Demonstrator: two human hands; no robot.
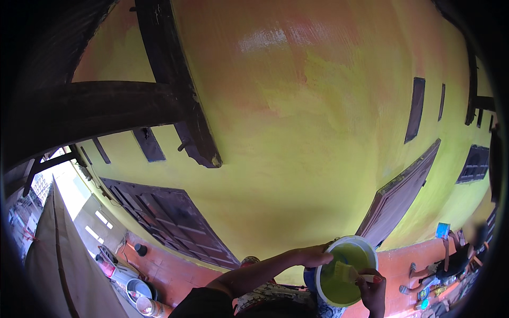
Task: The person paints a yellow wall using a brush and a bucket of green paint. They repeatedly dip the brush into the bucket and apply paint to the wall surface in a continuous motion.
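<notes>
A white plastic bucket with yellow-green paint inside stands out at the lower right of the middle. My left hand grips its rim on the left, thumb over the edge. Over the paint, my right hand holds a paintbrush by its handle; its wide bristles are coated with the same yellow-green paint. Before me rises a wall, yellow-green low down, with orange-pink streaks showing through higher up and a wet shine near the top.
Dark wooden beams jut from the wall at upper left. Below are a dark shuttered window and, right, a wooden door or shutter. Basins and buckets stand on the orange tiled floor. Another person holds a blue object at the right.
</notes>
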